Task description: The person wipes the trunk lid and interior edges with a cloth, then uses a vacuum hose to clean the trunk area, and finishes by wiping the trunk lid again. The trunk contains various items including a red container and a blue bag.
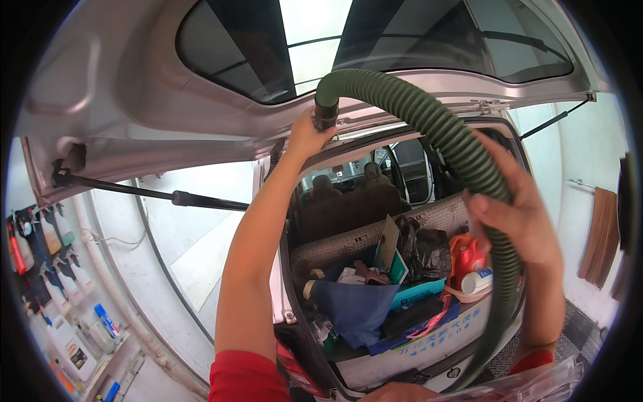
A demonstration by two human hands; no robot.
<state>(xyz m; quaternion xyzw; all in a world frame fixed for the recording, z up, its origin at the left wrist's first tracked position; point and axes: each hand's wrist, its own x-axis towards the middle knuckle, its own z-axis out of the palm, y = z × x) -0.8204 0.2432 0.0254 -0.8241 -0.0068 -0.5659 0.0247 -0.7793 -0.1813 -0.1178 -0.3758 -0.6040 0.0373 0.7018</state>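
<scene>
A green corrugated vacuum hose (402,93) arches in front of the raised tailgate (216,120) of a vehicle. My left hand (309,134) is closed around the dark cuff (326,116) at the hose's upper end, close to the tailgate's lower edge. What lies beyond the cuff is hidden. Lower on the right, my right hand (522,216) is wrapped around the hose, its fingers blurred. From there the hose hangs past the rear bumper. Below both hands is the open cargo area, with a blue bag (351,309), a black plastic bag (427,254) and a rolled patterned mat (346,241).
Red containers (467,256) and a white bottle (476,281) sit at the cargo area's right. Gas struts (211,200) hold the tailgate on both sides. Spray bottles (52,236) hang on the left wall above a shelf. Brown cloths (598,236) hang at the right.
</scene>
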